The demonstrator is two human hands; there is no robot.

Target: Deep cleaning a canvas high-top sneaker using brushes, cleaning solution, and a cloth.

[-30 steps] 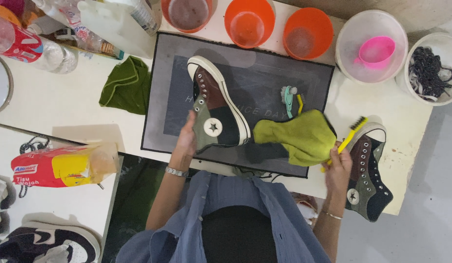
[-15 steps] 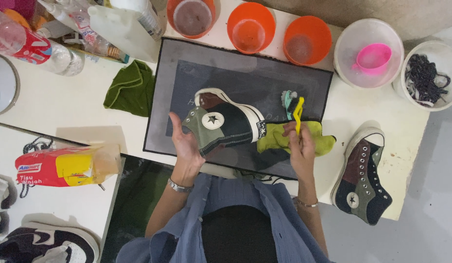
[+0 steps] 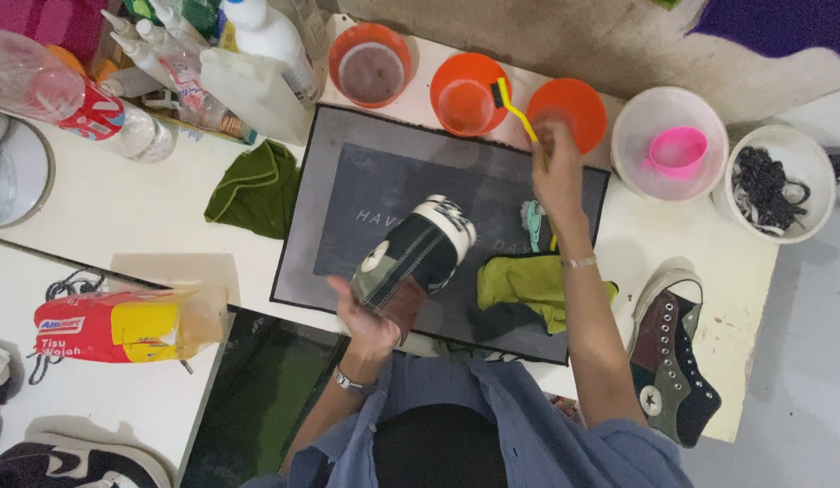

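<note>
A: Surface?
B: White worktop point(image 3: 122, 199), grey mat point(image 3: 384, 172) at centre frame; three orange bowls point(image 3: 565, 108) along its upper edge. Grey floor at right.
A: Hands?
B: Left hand point(image 3: 370, 316) grips a high-top sneaker point(image 3: 411, 253), lifted over the mat. Right hand point(image 3: 556, 172) closed on a yellow brush point(image 3: 515, 108), bristles over the middle bowl.

We see our left hand point(image 3: 370, 318) gripping a patchwork high-top sneaker point(image 3: 411, 253) lifted over a grey mat point(image 3: 348, 181). Our right hand point(image 3: 556, 167) reaches forward, holding a yellow brush point(image 3: 513, 107) with its bristles over the middle orange bowl point(image 3: 463, 81). A lime cloth point(image 3: 519, 280) lies beneath that forearm, the matching sneaker point(image 3: 671, 361) to its right.
</note>
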